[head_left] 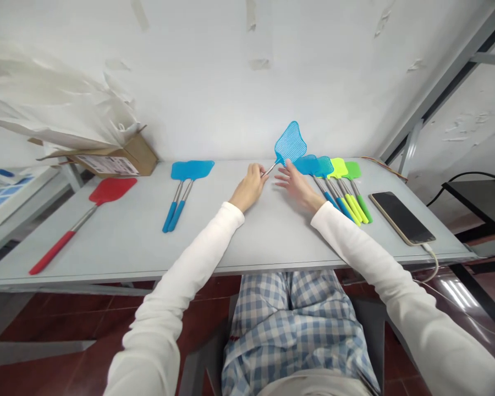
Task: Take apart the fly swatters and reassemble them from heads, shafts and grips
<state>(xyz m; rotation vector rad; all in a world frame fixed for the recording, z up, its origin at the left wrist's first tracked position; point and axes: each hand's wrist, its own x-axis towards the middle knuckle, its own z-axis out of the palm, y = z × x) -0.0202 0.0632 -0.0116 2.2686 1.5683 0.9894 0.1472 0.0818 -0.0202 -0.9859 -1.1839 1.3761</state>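
A blue fly swatter (pixel 291 144) is held up over the middle of the table, its mesh head raised and tilted to the right. My left hand (pixel 249 186) is closed around its metal shaft, and the handle is hidden in the hand. Just right of the shaft, my right hand (pixel 295 184) has its fingers spread, close below the swatter's head; I cannot tell whether it touches. Beside that hand lies an overlapping row of swatters: blue ones (pixel 307 164), yellow ones (pixel 339 167) and a green one (pixel 353 170), handles toward me.
Two blue swatters (pixel 200 169) overlap left of centre. Farther left lies a red swatter (pixel 111 190) with an extended shaft. A cardboard box (pixel 138 154) stands at the back left. On the right are a phone (pixel 402 217) and its white cable (pixel 435 263). A white wall (pixel 214 82) rises behind the table (pixel 127 242).
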